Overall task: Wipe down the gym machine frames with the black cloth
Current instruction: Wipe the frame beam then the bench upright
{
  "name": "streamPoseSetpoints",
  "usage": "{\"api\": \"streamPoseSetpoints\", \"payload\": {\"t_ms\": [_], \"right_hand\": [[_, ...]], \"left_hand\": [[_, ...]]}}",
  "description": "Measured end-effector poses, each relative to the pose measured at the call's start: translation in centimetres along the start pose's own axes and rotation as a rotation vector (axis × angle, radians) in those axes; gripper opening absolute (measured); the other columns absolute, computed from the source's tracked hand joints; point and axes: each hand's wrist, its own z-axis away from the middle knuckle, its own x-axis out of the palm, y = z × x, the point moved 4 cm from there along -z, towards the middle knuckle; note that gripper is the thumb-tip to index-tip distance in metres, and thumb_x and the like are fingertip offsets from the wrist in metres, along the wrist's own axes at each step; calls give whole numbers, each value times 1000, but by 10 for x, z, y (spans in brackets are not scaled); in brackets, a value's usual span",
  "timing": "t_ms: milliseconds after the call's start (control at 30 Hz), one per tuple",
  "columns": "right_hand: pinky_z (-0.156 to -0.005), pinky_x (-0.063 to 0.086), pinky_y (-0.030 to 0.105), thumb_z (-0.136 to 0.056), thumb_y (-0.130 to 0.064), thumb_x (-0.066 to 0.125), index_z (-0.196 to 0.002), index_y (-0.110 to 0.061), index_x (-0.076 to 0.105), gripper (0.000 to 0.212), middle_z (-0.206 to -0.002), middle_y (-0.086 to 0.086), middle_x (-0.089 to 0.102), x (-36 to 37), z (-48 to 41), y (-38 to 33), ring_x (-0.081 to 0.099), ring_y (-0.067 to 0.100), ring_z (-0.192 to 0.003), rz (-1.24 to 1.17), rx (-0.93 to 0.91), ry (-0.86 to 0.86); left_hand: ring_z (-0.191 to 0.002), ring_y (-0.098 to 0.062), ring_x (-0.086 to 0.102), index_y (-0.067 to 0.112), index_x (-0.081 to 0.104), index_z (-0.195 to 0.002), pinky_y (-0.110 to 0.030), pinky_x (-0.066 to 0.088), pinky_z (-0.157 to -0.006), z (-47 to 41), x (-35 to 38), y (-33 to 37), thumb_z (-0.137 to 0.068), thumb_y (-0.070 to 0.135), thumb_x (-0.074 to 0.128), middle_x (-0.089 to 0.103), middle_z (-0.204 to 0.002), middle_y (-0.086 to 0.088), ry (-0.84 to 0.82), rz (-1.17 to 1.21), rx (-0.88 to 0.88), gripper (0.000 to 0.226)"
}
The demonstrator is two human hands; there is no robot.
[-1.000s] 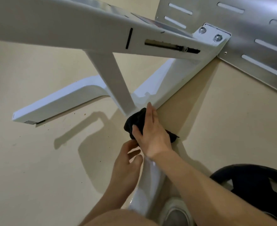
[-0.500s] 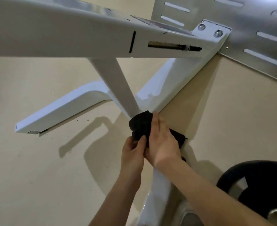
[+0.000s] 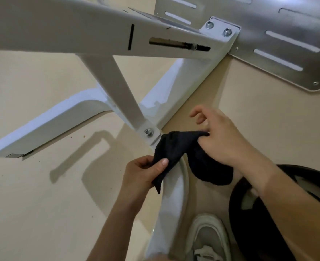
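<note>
Pinching the lower end of the black cloth (image 3: 181,153) between thumb and curled fingers, the left hand (image 3: 142,176) sits at lower centre. From there the cloth slants up and to the right, its long axis crossing the white frame leg (image 3: 174,204) just below the bolted joint (image 3: 148,131). At centre right, the right hand (image 3: 225,140) grips the upper end, index finger lifted free. The left hand looks nearer the joint.
</note>
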Motion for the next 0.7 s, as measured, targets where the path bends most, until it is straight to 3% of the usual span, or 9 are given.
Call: {"api": "streamPoseSetpoints", "payload": {"t_ms": [100,200,300,400,533,567,633,667,700], "right_hand": [[-67,51,22,-77,2,54,-86,-31,66,37,-81,-11,65,-40,-7,-19,62,6,-76,-66,-38,49],[-67,52,21,-77,0,60,-80,-25,72,28,-72,-6,71,-60,-8,-44,65,5,-69,-161,-143,21],[-69,54,28,-78,-1,64,-83,-21,73,23,-77,4,72,-68,-4,-66,68,19,-73,-265,-239,-26],[-60,49,23,-77,-6,68,-85,-25,75,22,-71,8,70,-76,4,-73,64,23,-66,-207,-320,-184],[-60,48,10,-80,-14,72,-88,-36,76,24,-78,-9,73,-64,12,-50,67,1,-69,-71,-155,-549],[-68,49,11,-81,-21,73,-93,-42,74,25,-89,-13,73,-55,12,-40,67,1,-81,69,-100,-594],[-97,43,22,-83,-45,66,-122,-40,60,40,-126,-10,61,-29,12,-20,53,10,-118,440,5,-611],[-104,37,29,-84,-56,59,-134,-32,51,56,-138,-2,50,-10,15,-11,44,18,-129,507,80,-609],[-103,36,32,-86,-62,52,-136,-22,48,65,-139,4,48,13,19,-4,42,24,-129,432,172,-602]], "left_hand": [[-63,-21,62,9,74,-80,-36,51,-61,3,-21,29,-58,64,79,66,-68,-18,-66,-10,150,60],[-49,-17,52,-9,58,-72,-21,41,-48,13,-34,59,-52,61,85,52,-55,-16,-230,185,185,77],[-44,-13,42,8,39,-64,-17,32,-43,25,-49,86,-56,41,90,42,-53,-5,-274,204,268,61],[-44,-13,54,18,53,-73,-17,46,-45,40,-68,107,-62,7,74,57,-57,0,-269,166,359,27],[-53,-17,60,23,74,-73,-25,48,-47,47,-82,86,-56,8,64,65,-62,-3,18,-322,299,25],[-63,-15,64,28,76,-75,-27,51,-56,48,-81,73,-56,11,60,68,-69,0,95,-521,260,30],[-105,-12,60,33,74,-103,-29,49,-88,49,-71,47,-69,27,64,65,-111,7,129,-836,182,36],[-123,-10,49,30,62,-125,-32,41,-102,49,-62,30,-80,44,67,52,-133,9,79,-841,92,48],[-131,-6,40,28,48,-139,-32,34,-109,48,-47,15,-82,58,64,41,-143,13,25,-737,-19,66]]}}
